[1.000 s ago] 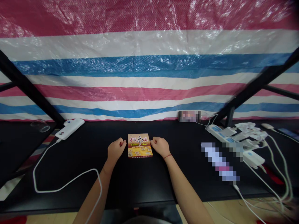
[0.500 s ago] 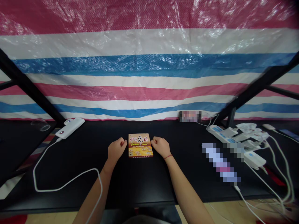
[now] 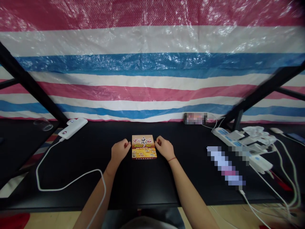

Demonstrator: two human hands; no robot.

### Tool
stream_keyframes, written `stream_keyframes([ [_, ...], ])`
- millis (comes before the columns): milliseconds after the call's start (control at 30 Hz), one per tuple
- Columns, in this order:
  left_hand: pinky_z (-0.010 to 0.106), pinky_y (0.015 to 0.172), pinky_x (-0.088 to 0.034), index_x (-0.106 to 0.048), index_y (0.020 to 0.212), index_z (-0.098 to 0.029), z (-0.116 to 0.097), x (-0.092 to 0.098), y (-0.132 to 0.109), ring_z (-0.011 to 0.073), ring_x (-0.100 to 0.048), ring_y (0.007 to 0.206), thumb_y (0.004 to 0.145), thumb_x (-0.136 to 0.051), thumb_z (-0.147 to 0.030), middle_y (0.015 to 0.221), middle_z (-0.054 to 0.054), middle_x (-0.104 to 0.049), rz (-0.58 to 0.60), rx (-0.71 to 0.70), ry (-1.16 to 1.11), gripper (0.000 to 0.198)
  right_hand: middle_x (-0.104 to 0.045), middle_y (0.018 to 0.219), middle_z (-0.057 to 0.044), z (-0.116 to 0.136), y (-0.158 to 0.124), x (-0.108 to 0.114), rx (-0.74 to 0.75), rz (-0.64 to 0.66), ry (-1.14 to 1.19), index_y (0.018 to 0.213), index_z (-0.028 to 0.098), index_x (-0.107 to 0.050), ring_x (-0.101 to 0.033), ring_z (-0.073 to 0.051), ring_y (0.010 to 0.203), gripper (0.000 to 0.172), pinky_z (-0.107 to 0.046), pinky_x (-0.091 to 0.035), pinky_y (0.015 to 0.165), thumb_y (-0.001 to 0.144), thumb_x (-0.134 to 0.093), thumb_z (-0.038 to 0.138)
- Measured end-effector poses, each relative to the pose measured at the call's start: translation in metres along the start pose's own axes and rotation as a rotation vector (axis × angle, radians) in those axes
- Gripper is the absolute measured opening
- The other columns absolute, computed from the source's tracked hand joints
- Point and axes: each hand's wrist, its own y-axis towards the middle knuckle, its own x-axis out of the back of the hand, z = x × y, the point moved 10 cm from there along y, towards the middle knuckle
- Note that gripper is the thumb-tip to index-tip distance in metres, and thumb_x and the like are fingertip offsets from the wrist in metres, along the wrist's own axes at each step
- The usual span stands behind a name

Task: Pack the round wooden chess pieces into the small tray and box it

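A small flat Chinese chess box (image 3: 144, 146), orange and yellow with red lettering, lies on the black table (image 3: 143, 181) in the middle. My left hand (image 3: 120, 150) rests at its left edge with the fingers curled into a loose fist. My right hand (image 3: 164, 148), a red string round its wrist, sits at the box's right edge, fingers curled the same way. Both hands touch or nearly touch the box sides. Neither lifts it.
A white power bank (image 3: 72, 128) with a looping white cable (image 3: 71, 178) lies at the left. A white power strip (image 3: 240, 141) with plugs and tangled cords fills the right. A striped red, white and blue tarp (image 3: 152, 70) hangs behind. Black frame bars cross both sides.
Hands and box stay put. The view has tilted slightly, shifting everything up by a few pixels.
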Motion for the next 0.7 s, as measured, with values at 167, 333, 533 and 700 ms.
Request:
stream_keyframes([
  [167, 0.025, 0.056, -0.022, -0.051, 0.064, -0.020, -0.001, -0.002, 0.000, 0.0109, -0.049, 0.059, 0.088, -0.047, -0.036, 0.061, -0.004, -0.054, -0.008, -0.022, 0.009, 0.030, -0.062, 0.068, 0.003, 0.000, 0.000, -0.001, 0.005, 0.004, 0.000, 0.078, 0.023, -0.055, -0.056, -0.012, 0.063, 0.007, -0.021, -0.026, 0.054, 0.084, -0.053, 0.027],
  [333, 0.022, 0.062, -0.034, -0.061, 0.084, -0.022, -0.002, 0.004, -0.003, 0.0117, -0.055, 0.065, 0.092, -0.044, -0.040, 0.069, -0.003, -0.060, -0.025, -0.016, -0.111, 0.026, -0.065, 0.070, 0.002, 0.002, -0.002, 0.001, 0.000, 0.011, -0.013, 0.079, 0.022, -0.059, -0.059, -0.013, 0.067, 0.012, -0.021, -0.028, 0.055, 0.086, -0.053, 0.030],
  [533, 0.027, 0.086, -0.048, -0.057, 0.122, -0.023, -0.032, 0.009, -0.012, 0.0136, -0.062, 0.088, 0.094, -0.042, -0.037, 0.115, 0.007, -0.058, -0.134, -0.315, -0.399, 0.034, -0.071, 0.081, -0.005, 0.008, -0.007, 0.003, 0.028, 0.020, 0.080, 0.076, 0.021, -0.066, -0.065, -0.018, 0.077, 0.050, -0.023, -0.034, 0.060, 0.097, -0.030, 0.050],
  [700, 0.032, 0.090, -0.051, -0.063, 0.110, -0.022, -0.042, 0.005, -0.016, 0.0164, -0.064, 0.093, 0.090, -0.047, -0.031, 0.118, 0.008, -0.054, -0.200, -0.417, -0.379, 0.027, -0.073, 0.081, -0.008, 0.013, -0.012, 0.004, 0.097, -0.042, 0.292, 0.075, 0.019, -0.071, -0.067, -0.022, 0.077, 0.053, -0.027, -0.043, 0.068, 0.093, -0.035, 0.055],
])
